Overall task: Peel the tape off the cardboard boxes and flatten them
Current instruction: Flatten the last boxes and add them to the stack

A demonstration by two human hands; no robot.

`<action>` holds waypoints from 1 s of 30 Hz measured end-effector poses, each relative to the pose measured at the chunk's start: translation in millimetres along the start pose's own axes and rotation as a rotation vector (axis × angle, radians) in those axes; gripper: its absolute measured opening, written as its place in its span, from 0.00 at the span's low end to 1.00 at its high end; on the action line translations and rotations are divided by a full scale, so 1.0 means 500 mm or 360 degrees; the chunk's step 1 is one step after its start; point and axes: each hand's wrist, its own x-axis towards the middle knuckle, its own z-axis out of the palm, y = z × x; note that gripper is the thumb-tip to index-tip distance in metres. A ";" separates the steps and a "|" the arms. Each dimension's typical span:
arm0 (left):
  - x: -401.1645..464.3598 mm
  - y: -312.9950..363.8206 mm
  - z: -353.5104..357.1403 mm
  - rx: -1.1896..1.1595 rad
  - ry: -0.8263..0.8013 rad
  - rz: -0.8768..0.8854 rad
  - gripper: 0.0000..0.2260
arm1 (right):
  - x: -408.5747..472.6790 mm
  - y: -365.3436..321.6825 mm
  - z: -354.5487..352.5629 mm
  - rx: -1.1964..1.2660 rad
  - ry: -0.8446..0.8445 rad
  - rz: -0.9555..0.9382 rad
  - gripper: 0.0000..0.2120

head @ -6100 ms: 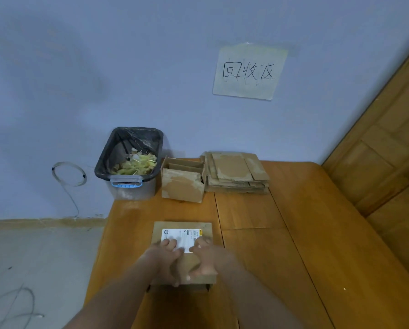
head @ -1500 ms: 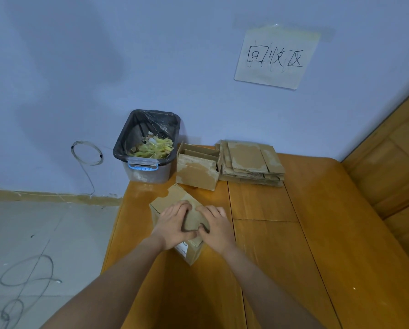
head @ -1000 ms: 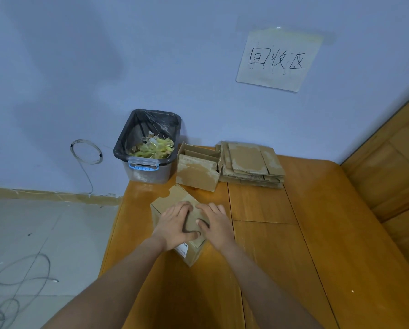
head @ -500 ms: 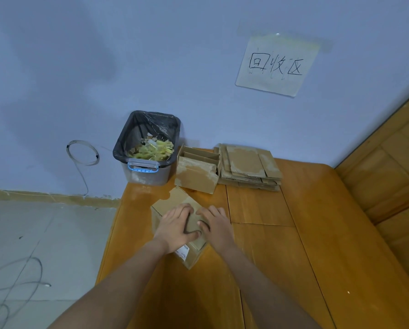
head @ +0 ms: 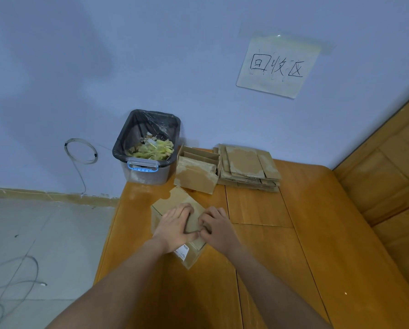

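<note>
A small brown cardboard box (head: 171, 201) lies at an angle on the wooden table (head: 317, 233), with a white label (head: 182, 252) on its near side. My left hand (head: 173, 225) lies on the box top with fairly straight fingers and presses down. My right hand (head: 216, 227) rests beside it on the box's right part. Its fingers are bent, their tips on the cardboard, and the two thumbs meet. No tape is plainly visible under my hands.
At the table's far end stand an opened box (head: 196, 172) and a stack of flattened cardboard (head: 246, 167). A bin with a black liner (head: 149, 148) holds yellowish scraps at the far left corner. A paper sign (head: 278, 66) hangs on the wall. Cables lie on the floor (head: 32, 245).
The box, flat with its label up six seconds ago, now lies turned at an angle. Over the last second both hands stayed on it, and my right fingers bent more.
</note>
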 end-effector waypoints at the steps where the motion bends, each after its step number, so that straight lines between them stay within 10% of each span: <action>1: -0.001 0.000 0.000 0.0004 0.0001 -0.0002 0.27 | 0.000 -0.001 0.000 0.0012 -0.0011 0.0010 0.05; 30: -0.007 0.016 -0.014 0.0055 -0.0060 -0.0036 0.40 | -0.005 0.018 -0.005 0.0270 -0.0169 0.0070 0.03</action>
